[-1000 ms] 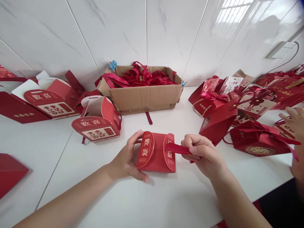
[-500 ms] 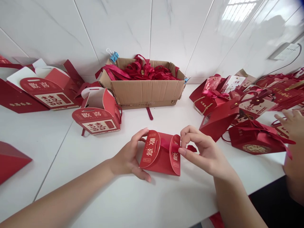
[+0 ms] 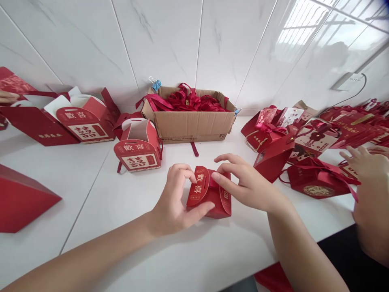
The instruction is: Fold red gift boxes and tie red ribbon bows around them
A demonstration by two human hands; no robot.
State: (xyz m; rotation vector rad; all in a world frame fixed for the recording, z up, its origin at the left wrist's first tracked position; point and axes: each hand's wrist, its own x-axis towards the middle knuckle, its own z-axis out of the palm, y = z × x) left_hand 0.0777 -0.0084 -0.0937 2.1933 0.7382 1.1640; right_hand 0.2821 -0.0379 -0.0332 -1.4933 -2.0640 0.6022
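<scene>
A small red gift box with gold characters on its rounded flaps stands on the white table before me. My left hand curls over its left side, fingertips on the left flap and thumb across the front of the top. From the right, my right hand reaches over the box with fingers apart. One of its fingertips touches the top near a dark red ribbon between the flaps; the rest of the right flap is partly covered by that hand.
A cardboard box full of red ribbons stands against the tiled wall. Left of it are an open-topped red gift box and larger red boxes. Finished-looking ribboned boxes crowd the right, beside another person's hand.
My left hand has moved from the box's side onto its top. My right hand has let go of the ribbon's end at the right and shifted left over the box. The view has turned slightly left.
</scene>
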